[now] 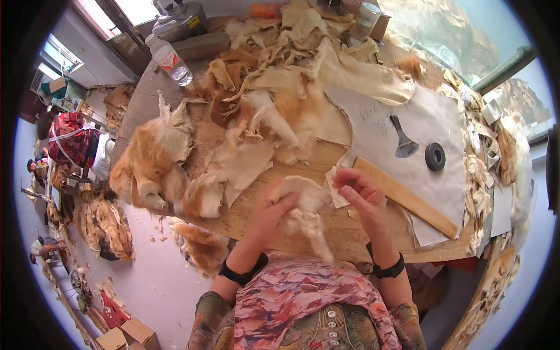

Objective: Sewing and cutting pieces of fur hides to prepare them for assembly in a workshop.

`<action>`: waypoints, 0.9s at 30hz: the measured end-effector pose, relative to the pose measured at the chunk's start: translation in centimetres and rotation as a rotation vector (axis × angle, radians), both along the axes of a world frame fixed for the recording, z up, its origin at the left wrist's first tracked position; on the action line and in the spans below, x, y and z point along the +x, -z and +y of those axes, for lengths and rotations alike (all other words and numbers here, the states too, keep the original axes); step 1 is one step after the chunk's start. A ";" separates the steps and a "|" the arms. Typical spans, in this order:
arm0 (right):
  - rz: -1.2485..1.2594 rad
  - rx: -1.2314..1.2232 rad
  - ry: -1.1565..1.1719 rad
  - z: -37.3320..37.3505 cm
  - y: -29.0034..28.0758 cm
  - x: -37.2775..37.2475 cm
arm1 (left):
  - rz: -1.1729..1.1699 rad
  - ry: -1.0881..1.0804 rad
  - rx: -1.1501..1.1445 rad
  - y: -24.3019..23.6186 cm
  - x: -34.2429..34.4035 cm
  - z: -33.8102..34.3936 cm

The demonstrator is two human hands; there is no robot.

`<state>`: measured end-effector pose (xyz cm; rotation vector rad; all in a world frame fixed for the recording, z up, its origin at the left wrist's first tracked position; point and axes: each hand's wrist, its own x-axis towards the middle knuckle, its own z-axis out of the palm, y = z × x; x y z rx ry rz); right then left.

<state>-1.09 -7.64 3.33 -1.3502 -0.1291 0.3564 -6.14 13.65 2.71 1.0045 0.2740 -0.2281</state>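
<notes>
At the near edge of the wooden table, my left hand (273, 214) is closed on a small pale fur piece (312, 217), whose fluffy end hangs toward my lap. Just right of it, my right hand (364, 198) is raised with its fingers curled toward the thumb; anything between the fingertips is too small to make out. Beyond that hand lies a flat wooden ruler (408, 198), slanting across a big white sheet (434, 116) with handwriting. On the sheet rest a dark fan-shaped blade (402, 139) and a black ring-shaped roll (434, 156).
Orange and cream fur pelts (154, 154) heap over the table's left and back. A clear plastic bottle (170, 60) stands at the back left, a glass jar (366, 22) at the back right. More fur (201, 248) and a cardboard box (129, 335) are on the floor, left.
</notes>
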 end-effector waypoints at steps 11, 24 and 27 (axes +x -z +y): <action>0.190 -0.187 -0.141 -0.4 4.3 -3.3 | 0.080 0.232 0.425 3.8 1.2 1.0; 0.122 -0.427 0.041 -1.3 5.5 -6.9 | -0.349 0.188 1.263 4.6 3.2 -1.8; -0.044 -0.531 0.095 -1.0 5.8 -6.7 | -0.534 0.006 1.380 4.7 4.0 -2.4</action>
